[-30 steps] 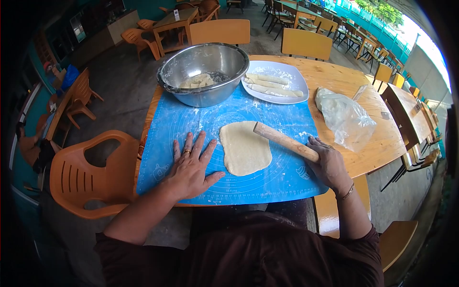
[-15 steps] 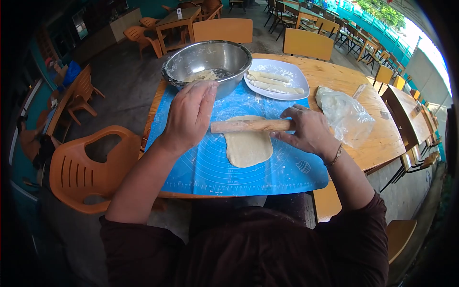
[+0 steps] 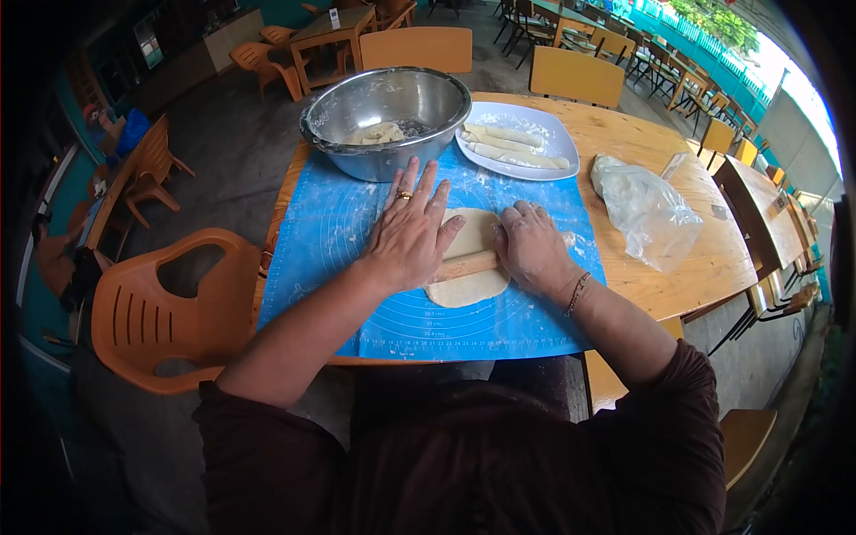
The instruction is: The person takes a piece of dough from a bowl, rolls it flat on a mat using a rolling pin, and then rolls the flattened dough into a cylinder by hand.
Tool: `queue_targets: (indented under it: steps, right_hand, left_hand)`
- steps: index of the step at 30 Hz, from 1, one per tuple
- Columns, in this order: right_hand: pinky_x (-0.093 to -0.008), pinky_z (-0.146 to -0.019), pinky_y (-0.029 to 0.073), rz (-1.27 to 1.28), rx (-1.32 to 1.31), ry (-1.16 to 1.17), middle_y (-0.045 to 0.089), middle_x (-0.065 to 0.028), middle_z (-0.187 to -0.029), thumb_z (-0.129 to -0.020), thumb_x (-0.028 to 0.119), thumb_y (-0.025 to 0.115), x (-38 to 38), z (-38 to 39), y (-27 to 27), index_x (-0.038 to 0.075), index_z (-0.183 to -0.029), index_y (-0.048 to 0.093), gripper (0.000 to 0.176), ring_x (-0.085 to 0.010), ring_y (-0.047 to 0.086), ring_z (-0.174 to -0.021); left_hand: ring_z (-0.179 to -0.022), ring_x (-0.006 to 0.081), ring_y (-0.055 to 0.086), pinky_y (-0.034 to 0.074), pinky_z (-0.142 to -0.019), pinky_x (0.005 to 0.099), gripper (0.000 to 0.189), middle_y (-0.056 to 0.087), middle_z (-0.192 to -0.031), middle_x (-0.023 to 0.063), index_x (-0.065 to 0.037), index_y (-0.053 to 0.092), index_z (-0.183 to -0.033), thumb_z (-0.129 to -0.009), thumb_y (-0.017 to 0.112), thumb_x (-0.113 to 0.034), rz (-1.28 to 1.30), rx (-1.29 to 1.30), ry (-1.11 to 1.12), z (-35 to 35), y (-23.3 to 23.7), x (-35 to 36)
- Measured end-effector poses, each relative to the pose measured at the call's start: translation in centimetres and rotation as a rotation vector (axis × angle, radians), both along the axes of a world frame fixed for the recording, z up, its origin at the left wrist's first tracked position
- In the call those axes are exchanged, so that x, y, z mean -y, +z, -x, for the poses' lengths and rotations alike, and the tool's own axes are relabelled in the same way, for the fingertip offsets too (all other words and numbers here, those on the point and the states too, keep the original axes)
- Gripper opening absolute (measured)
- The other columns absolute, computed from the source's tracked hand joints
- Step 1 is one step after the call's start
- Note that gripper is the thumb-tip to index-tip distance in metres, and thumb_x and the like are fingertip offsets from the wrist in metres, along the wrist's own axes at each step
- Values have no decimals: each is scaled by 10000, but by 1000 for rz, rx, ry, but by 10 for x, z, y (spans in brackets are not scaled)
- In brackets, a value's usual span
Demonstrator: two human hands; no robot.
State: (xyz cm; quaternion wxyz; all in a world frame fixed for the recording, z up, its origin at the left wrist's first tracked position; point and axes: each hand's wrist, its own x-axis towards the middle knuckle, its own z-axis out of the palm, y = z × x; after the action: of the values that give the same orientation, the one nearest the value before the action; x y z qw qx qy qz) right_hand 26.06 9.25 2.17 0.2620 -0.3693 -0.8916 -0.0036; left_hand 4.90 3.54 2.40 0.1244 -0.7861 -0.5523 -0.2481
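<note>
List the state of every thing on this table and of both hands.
Left hand: fingers spread, over the pin's left end
Right hand: fingers bent, over its right end
Rolling pin: lying across the dough
Dough sheet: flattened
Mat: spread out, floury
Bowl: upright, dough inside
Plate: holding rolled pieces
Plastic bag: crumpled

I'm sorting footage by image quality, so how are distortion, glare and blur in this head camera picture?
Head view: curved wide-lens distortion, with black corners; daylight at upper right blown out to white; highlights on the round silver metal bowl and crinkled clear plastic bag; grey floor at left dim; left hand and right hand without obvious motion blur.
</note>
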Motion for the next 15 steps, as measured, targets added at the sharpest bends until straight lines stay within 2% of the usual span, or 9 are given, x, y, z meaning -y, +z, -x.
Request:
queue_targets:
  steps: [2,6,8,9,11,12,14,15]
  right_hand:
    - [-472,-894,457,148,162,1,608,-226,-940,-922,239,551,-12,1,10,-20,-933,628,271,-389,588,-931]
    - [-480,-915,446,250,129,-65,605,-240,-970,-931,287,547,-20,8,35,-25,-935,638,325,-403,577,-982]
    - [-507,-1011,398,134,216,-105,580,-293,-1152,-965,366,500,-22,9,22,-34,-1091,624,437,-455,526,-1151]
    - [-507,-1011,398,136,218,-103,580,-293,-1152,-965,366,500,-23,9,14,-34,-1091,624,437,-455,526,-1151]
    - [-540,-1118,288,150,164,-170,427,-347,-1396,-986,439,444,-24,9,1,-38,-1329,502,591,-499,365,-1344]
    - [-540,-1118,288,153,165,-170,427,-347,-1396,-986,439,444,-21,8,3,-38,-1329,502,591,-499,365,-1344]
    - [-554,-1178,167,278,256,-186,228,-348,-1534,-998,511,364,-13,6,8,-23,-1500,283,737,-492,162,-1456]
    - [-554,-1178,167,282,257,-188,228,-348,-1534,-998,511,364,-11,4,6,-23,-1500,283,737,-492,162,-1456]
  left_hand:
    - [-1453,451,199,181,-1189,517,581,321,-1500,319,130,486,-1335,-1037,385,-357,112,-52,20,2,13,1]
    - [-1467,447,159,134,-1202,510,604,280,-1518,328,135,432,-1375,-1042,358,-364,295,69,7,-13,28,14]
    - [-1481,439,107,87,-1210,503,670,227,-1549,317,124,335,-1440,-1046,290,-415,291,71,87,-22,16,15]
    - [-1481,439,107,87,-1210,503,670,227,-1549,317,124,335,-1440,-1046,290,-415,294,73,88,-23,10,12]
    - [-1494,422,33,39,-1214,501,736,152,-1582,295,106,236,-1489,-1039,213,-475,572,53,267,-24,2,6]
    - [-1494,422,33,39,-1214,501,736,152,-1582,295,106,236,-1489,-1039,213,-475,574,53,267,-24,4,4]
    - [-1498,403,-43,-1,-1212,506,766,66,-1603,280,89,155,-1516,-1031,180,-503,671,32,258,-25,7,4]
    - [-1498,403,-43,-1,-1212,506,766,66,-1603,280,89,155,-1516,-1031,180,-503,675,32,256,-26,9,7]
